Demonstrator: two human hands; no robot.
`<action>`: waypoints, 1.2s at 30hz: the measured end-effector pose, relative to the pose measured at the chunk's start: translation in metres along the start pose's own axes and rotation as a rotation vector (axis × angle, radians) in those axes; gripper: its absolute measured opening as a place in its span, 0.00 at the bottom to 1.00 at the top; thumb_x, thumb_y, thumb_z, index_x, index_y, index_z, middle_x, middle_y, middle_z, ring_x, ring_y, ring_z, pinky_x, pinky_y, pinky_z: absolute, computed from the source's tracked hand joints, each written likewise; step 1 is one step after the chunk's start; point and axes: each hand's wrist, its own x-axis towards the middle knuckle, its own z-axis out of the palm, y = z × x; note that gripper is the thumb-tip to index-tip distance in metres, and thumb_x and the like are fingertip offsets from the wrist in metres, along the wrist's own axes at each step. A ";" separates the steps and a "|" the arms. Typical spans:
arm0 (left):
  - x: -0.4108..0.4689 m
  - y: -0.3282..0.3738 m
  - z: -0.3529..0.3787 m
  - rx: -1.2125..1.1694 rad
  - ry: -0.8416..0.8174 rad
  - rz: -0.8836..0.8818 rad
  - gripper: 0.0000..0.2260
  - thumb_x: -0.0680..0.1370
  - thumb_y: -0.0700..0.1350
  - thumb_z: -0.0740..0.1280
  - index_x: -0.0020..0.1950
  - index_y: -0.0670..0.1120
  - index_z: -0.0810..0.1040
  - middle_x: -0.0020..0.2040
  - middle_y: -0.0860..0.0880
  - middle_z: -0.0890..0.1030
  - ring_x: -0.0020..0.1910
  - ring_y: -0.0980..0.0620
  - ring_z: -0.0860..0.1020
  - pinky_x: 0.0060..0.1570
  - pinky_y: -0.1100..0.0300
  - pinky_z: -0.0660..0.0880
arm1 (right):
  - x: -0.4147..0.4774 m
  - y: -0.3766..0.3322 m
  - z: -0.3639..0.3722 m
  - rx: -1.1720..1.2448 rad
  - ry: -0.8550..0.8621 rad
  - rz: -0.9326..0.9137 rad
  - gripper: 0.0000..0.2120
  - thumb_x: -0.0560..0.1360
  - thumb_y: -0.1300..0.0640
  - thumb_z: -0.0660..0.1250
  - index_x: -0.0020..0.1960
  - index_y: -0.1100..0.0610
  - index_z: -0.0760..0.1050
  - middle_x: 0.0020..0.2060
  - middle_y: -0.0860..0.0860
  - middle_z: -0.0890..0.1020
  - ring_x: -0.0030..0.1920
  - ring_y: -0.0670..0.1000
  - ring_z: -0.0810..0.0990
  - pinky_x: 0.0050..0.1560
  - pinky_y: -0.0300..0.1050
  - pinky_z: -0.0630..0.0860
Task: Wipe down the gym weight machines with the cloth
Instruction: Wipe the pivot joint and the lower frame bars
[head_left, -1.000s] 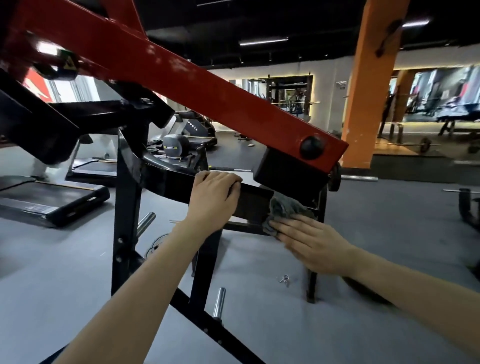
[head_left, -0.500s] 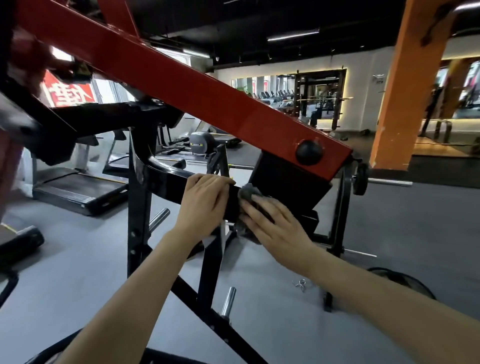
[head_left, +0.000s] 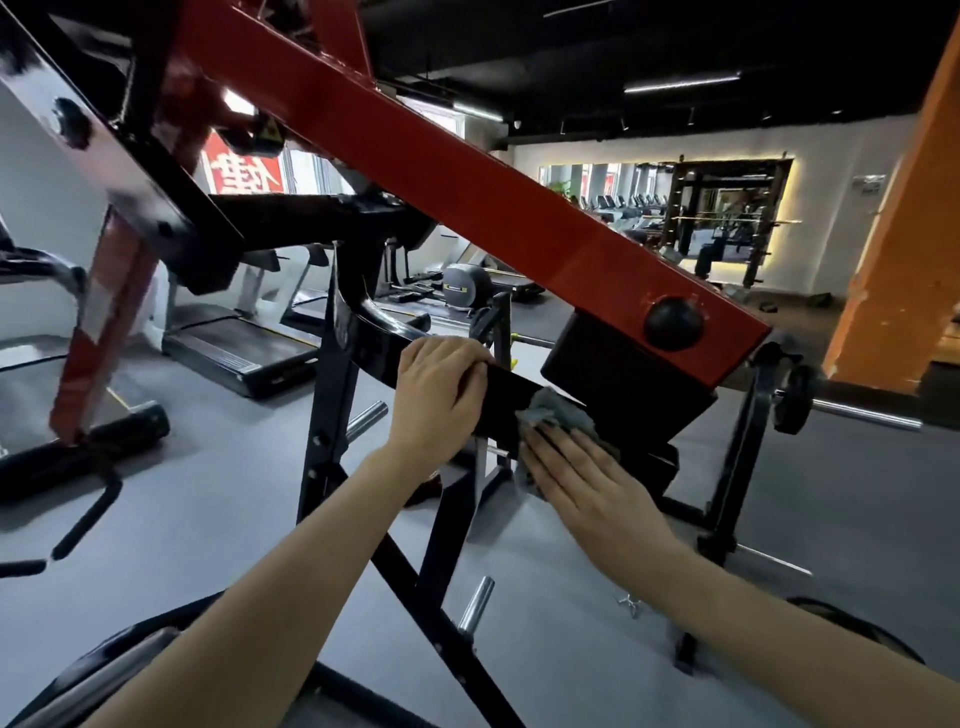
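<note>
The right hand (head_left: 587, 480), fingers flat, presses the cloth (head_left: 563, 413) under its fingertips onto the bar (head_left: 503, 397), whose length runs up-left to the left hand (head_left: 441, 400) curled round it.

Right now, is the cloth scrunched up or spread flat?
Scrunched up: the cloth bunches in folds under the flat right hand against the black bar.

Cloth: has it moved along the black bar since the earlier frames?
Yes. Half a second ago the cloth lay against the left hand; now it is back right along the black bar, near the black block.
</note>
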 end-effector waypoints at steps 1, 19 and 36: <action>0.001 -0.007 -0.006 0.029 0.046 -0.065 0.10 0.82 0.44 0.62 0.55 0.50 0.83 0.57 0.56 0.82 0.63 0.54 0.75 0.70 0.56 0.62 | 0.022 -0.008 0.002 0.013 0.007 -0.005 0.28 0.83 0.65 0.42 0.82 0.67 0.55 0.82 0.63 0.56 0.83 0.64 0.53 0.83 0.59 0.46; -0.035 -0.058 -0.049 -0.304 0.206 -0.533 0.15 0.82 0.37 0.63 0.65 0.52 0.76 0.61 0.56 0.76 0.55 0.63 0.77 0.52 0.71 0.70 | 0.070 -0.009 -0.006 0.012 -0.051 -0.072 0.37 0.74 0.65 0.51 0.83 0.67 0.49 0.83 0.63 0.49 0.83 0.64 0.47 0.82 0.61 0.44; 0.010 -0.155 -0.090 -0.782 0.330 -0.744 0.11 0.81 0.38 0.61 0.58 0.46 0.80 0.54 0.44 0.80 0.48 0.50 0.80 0.37 0.58 0.75 | 0.359 -0.090 0.010 -0.019 -0.478 0.006 0.32 0.85 0.48 0.52 0.82 0.66 0.53 0.82 0.67 0.52 0.83 0.67 0.47 0.82 0.62 0.49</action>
